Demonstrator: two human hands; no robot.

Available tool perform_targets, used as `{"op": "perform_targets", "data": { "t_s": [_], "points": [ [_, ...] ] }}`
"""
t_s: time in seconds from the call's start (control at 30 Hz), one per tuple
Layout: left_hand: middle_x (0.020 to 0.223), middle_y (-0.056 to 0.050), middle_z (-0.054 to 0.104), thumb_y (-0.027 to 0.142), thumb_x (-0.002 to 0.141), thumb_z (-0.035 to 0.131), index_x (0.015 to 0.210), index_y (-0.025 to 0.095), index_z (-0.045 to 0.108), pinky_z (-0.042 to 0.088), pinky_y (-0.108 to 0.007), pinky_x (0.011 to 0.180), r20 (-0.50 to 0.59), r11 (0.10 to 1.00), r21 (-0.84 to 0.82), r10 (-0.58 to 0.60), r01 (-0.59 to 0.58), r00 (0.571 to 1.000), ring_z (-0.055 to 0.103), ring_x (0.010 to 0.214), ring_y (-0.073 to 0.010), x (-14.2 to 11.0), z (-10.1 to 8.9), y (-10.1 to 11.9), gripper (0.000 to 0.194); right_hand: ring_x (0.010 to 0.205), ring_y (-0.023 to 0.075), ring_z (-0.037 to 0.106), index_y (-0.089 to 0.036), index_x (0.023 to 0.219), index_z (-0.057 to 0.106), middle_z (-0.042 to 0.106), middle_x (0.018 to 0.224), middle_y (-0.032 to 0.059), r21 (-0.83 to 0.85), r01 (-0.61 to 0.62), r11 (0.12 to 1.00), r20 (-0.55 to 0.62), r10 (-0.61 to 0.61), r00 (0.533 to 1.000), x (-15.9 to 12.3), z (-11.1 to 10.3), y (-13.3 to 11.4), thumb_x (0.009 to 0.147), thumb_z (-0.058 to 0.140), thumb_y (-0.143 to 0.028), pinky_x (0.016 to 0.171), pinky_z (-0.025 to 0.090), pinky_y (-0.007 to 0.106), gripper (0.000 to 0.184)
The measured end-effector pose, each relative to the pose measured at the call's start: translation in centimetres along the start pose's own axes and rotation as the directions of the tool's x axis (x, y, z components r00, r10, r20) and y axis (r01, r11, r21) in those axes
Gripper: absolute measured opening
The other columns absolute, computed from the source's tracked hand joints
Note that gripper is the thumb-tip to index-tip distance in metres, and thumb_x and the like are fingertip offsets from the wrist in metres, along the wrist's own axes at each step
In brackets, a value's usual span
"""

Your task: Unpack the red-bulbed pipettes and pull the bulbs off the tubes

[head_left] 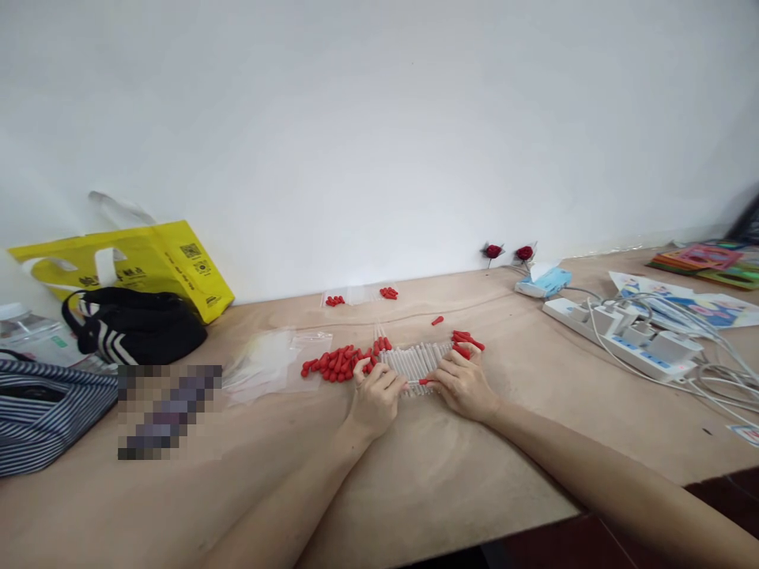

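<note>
My left hand pinches a clear glass dropper tube that lies crosswise. At its right end is a red rubber bulb, gripped in the closed fingers of my right hand. Tube and bulb meet between the hands; how far one is inside the other I cannot make out. Below and behind them lies a row of clear glass tubes side by side. Left of that row is a heap of red rubber bulbs. More red bulbs lie just beyond my right hand, and a single bulb lies farther back.
Small plastic bags with red bulbs lie by the wall. Clear bags, a black pouch and a yellow bag are left. Right are a tissue pack and a power strip with tangled cables.
</note>
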State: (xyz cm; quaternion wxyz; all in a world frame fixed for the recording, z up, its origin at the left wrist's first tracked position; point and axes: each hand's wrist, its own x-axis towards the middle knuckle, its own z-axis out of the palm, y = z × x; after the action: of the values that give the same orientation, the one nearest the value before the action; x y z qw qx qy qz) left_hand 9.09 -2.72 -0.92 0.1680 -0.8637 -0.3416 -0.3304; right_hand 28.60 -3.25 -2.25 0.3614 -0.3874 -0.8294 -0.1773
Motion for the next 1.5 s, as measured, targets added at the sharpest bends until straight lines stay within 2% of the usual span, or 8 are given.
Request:
{"op": "perform_targets", "data": {
  "t_s": [0.27,0.43,0.7,0.93,1.07,1.27,1.43,1.5],
  "points": [
    [0.073,-0.001,0.064,0.02,0.084,0.043,0.075,0.02,0.06,0.03,-0.039,0.08,-0.043,0.969,-0.053,-0.244,0.241,0.969,0.054,0.077,-0.0173,0.0,-0.8,-1.1,0.019,0.076,0.0149,0.049,-0.02,0.077,0.06,0.06,0.073,0.0011,0.029,-0.276,0.961,-0.083,0.277,0.957,-0.7,-0.3,2.5,0.084,0.043,-0.028,0.085,0.02,0.036,0.021],
    [0.082,-0.004,0.064,0.019,0.083,0.041,0.083,0.018,0.059,0.04,-0.032,0.076,0.091,0.885,-0.264,-0.372,0.383,0.924,0.054,0.081,-0.017,2.4,-0.9,0.1,0.018,0.079,0.0169,0.05,-0.023,0.079,0.063,0.061,0.079,0.0022,0.025,-0.574,0.819,-0.176,0.569,0.803,-0.5,0.0,5.0,0.082,0.042,-0.04,0.08,0.02,0.035,0.027],
    [0.075,-0.003,0.067,0.015,0.071,0.054,0.084,0.016,0.061,0.044,-0.023,0.065,0.458,0.751,-0.196,-0.498,0.63,0.736,0.061,0.073,-0.0148,8.3,1.9,2.1,0.015,0.076,0.0201,0.052,-0.022,0.079,0.064,0.063,0.073,0.0026,0.08,-0.823,0.562,-0.167,0.822,0.545,-1.4,-0.8,8.1,0.076,0.043,-0.051,0.075,0.021,0.036,0.035],
    [0.086,-0.015,0.066,0.015,0.063,0.06,0.081,0.012,0.061,0.044,-0.03,0.068,0.508,0.755,-0.056,-0.542,0.653,0.67,0.061,0.084,-0.0258,9.6,4.7,2.7,0.018,0.071,0.0194,0.051,-0.019,0.074,0.057,0.062,0.068,0.0021,0.041,-0.77,0.637,-0.119,0.768,0.629,-1.2,-0.4,7.5,0.072,0.045,-0.055,0.075,0.022,0.036,0.038],
    [0.083,-0.012,0.066,0.02,0.063,0.063,0.08,0.013,0.06,0.043,-0.029,0.066,0.492,0.761,-0.05,-0.545,0.647,0.679,0.062,0.081,-0.0241,9.3,5.2,2.6,0.018,0.07,0.0193,0.051,-0.019,0.067,0.054,0.061,0.066,0.0019,0.008,-0.724,0.69,-0.104,0.721,0.686,-0.9,-0.3,7.1,0.072,0.043,-0.056,0.077,0.021,0.038,0.039],
    [0.065,-0.003,0.062,0.029,0.073,0.056,0.086,0.016,0.057,0.042,-0.026,0.061,0.402,0.794,-0.14,-0.501,0.592,0.766,0.06,0.065,-0.0169,7.6,3.3,1.5,0.019,0.069,0.0193,0.052,-0.02,0.065,0.055,0.061,0.065,0.0016,-0.041,-0.814,0.58,-0.101,0.808,0.581,-1.0,-0.7,7.6,0.073,0.043,-0.052,0.076,0.023,0.038,0.035],
    [0.067,-0.001,0.059,0.026,0.079,0.048,0.079,0.018,0.057,0.041,-0.028,0.067,0.273,0.838,-0.162,-0.47,0.522,0.839,0.056,0.069,-0.0161,2.9,0.0,-1.8,0.013,0.071,0.0209,0.052,-0.021,0.06,0.058,0.062,0.062,0.0015,-0.092,-0.816,0.57,0.019,0.821,0.571,-1.2,-0.8,7.5,0.074,0.043,-0.05,0.075,0.024,0.039,0.036],
    [0.065,-0.001,0.058,0.025,0.08,0.047,0.071,0.018,0.056,0.041,-0.028,0.067,0.15,0.908,-0.187,-0.35,0.374,0.925,0.053,0.069,-0.0156,0.7,-1.0,-3.1,0.015,0.073,0.0218,0.052,-0.021,0.06,0.059,0.063,0.063,0.0022,-0.092,-0.822,0.562,0.016,0.826,0.563,-1.3,-0.7,7.6,0.076,0.04,-0.049,0.075,0.023,0.039,0.037]
  ]
}}
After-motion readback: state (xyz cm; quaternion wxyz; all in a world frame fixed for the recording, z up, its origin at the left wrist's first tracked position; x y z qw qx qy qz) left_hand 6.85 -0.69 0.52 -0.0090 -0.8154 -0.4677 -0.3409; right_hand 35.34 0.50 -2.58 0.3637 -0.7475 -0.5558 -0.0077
